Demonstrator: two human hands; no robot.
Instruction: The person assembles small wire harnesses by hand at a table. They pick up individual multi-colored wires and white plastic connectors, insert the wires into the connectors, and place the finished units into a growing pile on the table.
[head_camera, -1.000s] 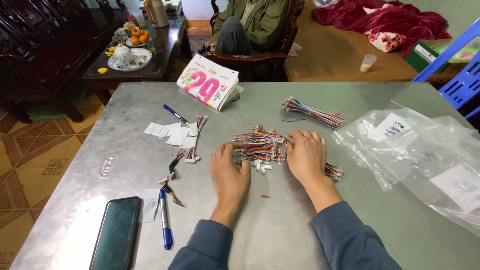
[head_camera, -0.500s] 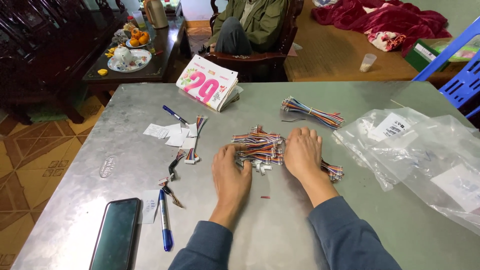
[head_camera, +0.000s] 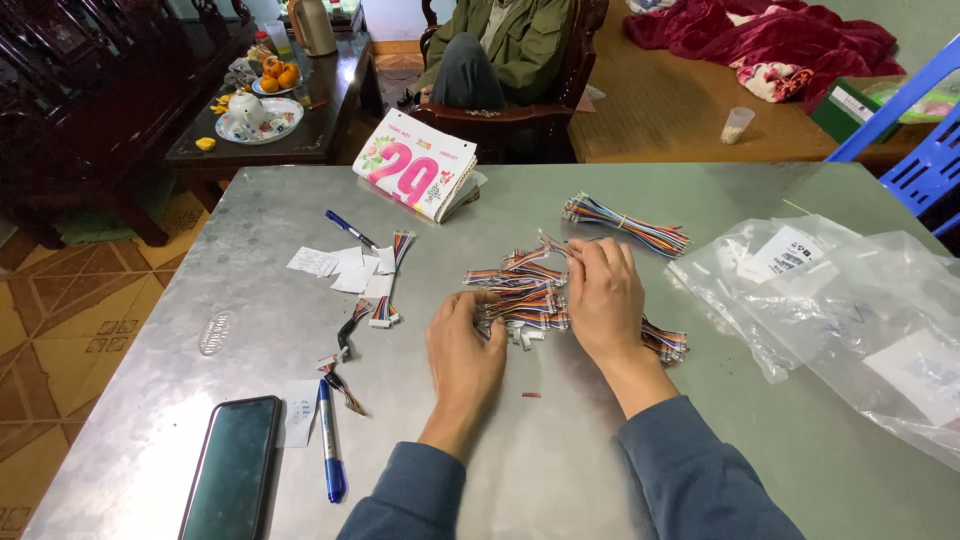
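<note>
1. Since half a second ago, the left hand (head_camera: 466, 352) has crept a little toward the wire pile (head_camera: 522, 290), and the right hand (head_camera: 603, 296) has slid up toward 12 o'clock, so that its fingertips now reach the pile's far edge. Nothing else on the table has shifted.
2. At 8 o'clock of the left hand lies a dark, glossy phone (head_camera: 232, 470), with a blue pen (head_camera: 329, 443) just beside it on a white paper slip.
3. At 10 o'clock of that hand sit small white paper scraps (head_camera: 335, 268), a second blue pen (head_camera: 348, 229) and a short flat ribbon cable (head_camera: 390, 280) with white plugs.
4. The table (head_camera: 200, 300) is dull grey sheet metal, scuffed and faintly reflective.
5. The left hand lies palm down, fingers loosely curled onto the near edge of the pile; it touches the wires, but I cannot tell whether it pinches one.
6. The pile, at the table's middle between the two hands, is made of thin multicoloured striped leads with small white connectors.
7. The right hand rests flat on the pile, fingers together and slightly bent, its tips on the wires at 12 o'clock.
8. At its 1 o'clock lies a tied wire bundle (head_camera: 628, 221); at 3 o'clock, crinkled clear plastic bags (head_camera: 850, 310).
</note>
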